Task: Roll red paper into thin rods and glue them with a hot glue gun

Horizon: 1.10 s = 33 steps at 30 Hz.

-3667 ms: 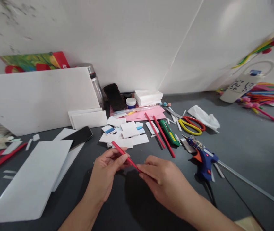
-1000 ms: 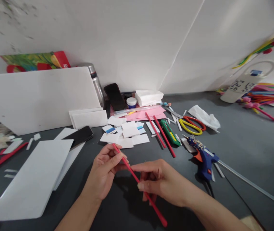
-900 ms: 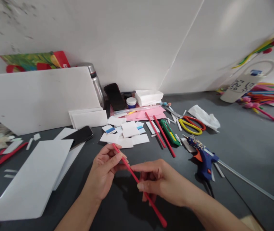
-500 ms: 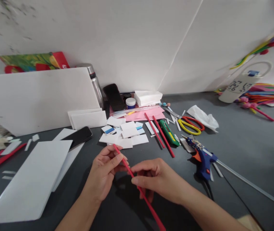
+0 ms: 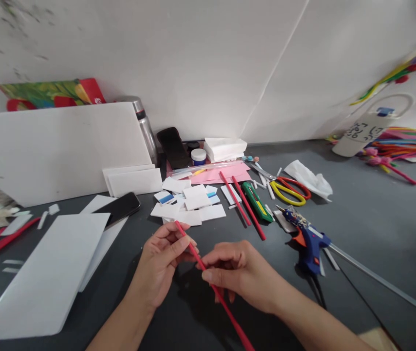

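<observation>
A long thin red stick [image 5: 227,310], which looks like rolled paper, runs aslant between my hands and widens at its near end. My left hand [image 5: 162,265] pinches it close to its far tip, with the thumb on top. Farther down the same stick, my right hand [image 5: 242,273] grips it between thumb and bent fingers. Just beyond my hands lies a loose heap of white card pieces [image 5: 197,199], some with blue patches. Two more red sticks [image 5: 248,208] rest to the right of the heap, beside a green utility knife [image 5: 256,202].
Scissors [image 5: 291,191] and a blue glue gun [image 5: 312,248] with a long glue stick lie to the right. On the left are white boards [image 5: 52,278] and a black phone [image 5: 123,207]. A steel flask [image 5: 145,129] and a white bottle [image 5: 363,131] stand at the back.
Both hands and the red stick have shifted very slightly to the right. The grip looks the same, and the things on the table have not moved.
</observation>
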Motion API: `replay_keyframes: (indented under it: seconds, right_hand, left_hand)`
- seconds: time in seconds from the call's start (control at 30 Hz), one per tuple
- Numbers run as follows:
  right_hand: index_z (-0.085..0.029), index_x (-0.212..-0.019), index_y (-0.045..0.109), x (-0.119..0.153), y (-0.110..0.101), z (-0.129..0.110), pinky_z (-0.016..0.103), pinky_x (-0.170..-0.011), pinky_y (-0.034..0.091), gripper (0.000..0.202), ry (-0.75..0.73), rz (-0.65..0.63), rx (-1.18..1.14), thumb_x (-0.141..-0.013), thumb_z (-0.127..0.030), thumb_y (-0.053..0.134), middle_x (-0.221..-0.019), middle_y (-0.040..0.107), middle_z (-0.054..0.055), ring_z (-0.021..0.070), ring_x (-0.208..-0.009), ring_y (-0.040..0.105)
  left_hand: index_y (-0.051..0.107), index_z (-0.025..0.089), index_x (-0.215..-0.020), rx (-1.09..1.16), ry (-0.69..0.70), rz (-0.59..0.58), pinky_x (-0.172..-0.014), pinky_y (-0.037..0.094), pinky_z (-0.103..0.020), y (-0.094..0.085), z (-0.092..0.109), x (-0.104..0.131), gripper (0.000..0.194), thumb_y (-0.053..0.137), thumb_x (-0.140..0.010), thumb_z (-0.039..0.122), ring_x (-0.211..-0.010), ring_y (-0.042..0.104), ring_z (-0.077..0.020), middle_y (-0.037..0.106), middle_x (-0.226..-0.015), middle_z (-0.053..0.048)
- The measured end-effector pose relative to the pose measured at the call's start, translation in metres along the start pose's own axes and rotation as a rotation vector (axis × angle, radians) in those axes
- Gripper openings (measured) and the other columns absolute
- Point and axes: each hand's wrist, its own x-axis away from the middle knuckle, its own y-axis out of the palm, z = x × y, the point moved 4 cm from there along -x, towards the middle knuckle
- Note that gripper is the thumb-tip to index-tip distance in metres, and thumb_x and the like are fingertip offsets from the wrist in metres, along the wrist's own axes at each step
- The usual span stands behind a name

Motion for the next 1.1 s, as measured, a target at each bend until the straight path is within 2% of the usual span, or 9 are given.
replay_keyframes:
  seconds: [0.2, 0.5, 0.8, 0.9, 1.1]
  right_hand:
    - [-0.013, -0.08, 0.075, -0.001, -0.002, -0.001, 0.017, -0.038, 0.04, 0.025, -0.013, 0.005, 0.063, -0.075, -0.038, 0.077, -0.07, 0.058, -0.001, 0.01, -0.049, 0.061]
    - [-0.012, -0.082, 0.075, -0.001, -0.002, 0.002, 0.016, -0.037, 0.039, 0.025, -0.04, 0.014, 0.057, -0.076, -0.036, 0.076, -0.07, 0.057, -0.001, 0.0096, -0.048, 0.06]
    - [-0.012, -0.081, 0.072, -0.002, 0.001, 0.002, 0.016, -0.038, 0.038, 0.033, 0.015, -0.025, 0.013, -0.074, -0.045, 0.076, -0.067, 0.06, 0.0, 0.0124, -0.05, 0.065]
    - [-0.012, -0.085, 0.072, -0.002, 0.0, 0.005, 0.017, -0.041, 0.039, 0.035, 0.06, -0.071, -0.061, -0.074, -0.045, 0.076, -0.064, 0.062, -0.001, 0.0126, -0.05, 0.066]
    - [-0.01, -0.094, 0.074, -0.002, -0.001, 0.011, 0.018, -0.048, 0.043, 0.033, 0.162, -0.277, -0.278, -0.078, -0.04, 0.074, -0.069, 0.067, 0.003, 0.0103, -0.051, 0.065]
  left_hand:
    - [0.065, 0.017, -0.101, 0.01, 0.004, -0.008, -0.064, 0.057, -0.025, 0.0, -0.002, -0.001, 0.022, 0.075, -0.081, 0.019, -0.069, 0.066, -0.0135, 0.071, -0.077, -0.003]
    - [0.066, 0.017, -0.1, 0.021, 0.011, -0.01, -0.066, 0.056, -0.025, 0.002, -0.001, -0.001, 0.021, 0.074, -0.081, 0.018, -0.071, 0.067, -0.014, 0.071, -0.077, -0.003]
    - [0.069, 0.016, -0.099, 0.014, -0.016, 0.015, -0.062, 0.057, -0.027, -0.001, -0.003, -0.002, 0.022, 0.076, -0.079, 0.021, -0.067, 0.066, -0.0148, 0.071, -0.077, -0.004]
    - [0.071, 0.016, -0.097, 0.019, -0.035, 0.024, -0.06, 0.057, -0.026, -0.001, -0.004, -0.002, 0.023, 0.078, -0.076, 0.023, -0.065, 0.065, -0.0143, 0.072, -0.077, -0.004]
    - [0.07, 0.016, -0.08, 0.08, -0.069, -0.018, -0.055, 0.054, -0.021, 0.001, -0.004, -0.002, 0.015, 0.081, -0.073, 0.024, -0.062, 0.061, -0.0112, 0.066, -0.07, 0.0]
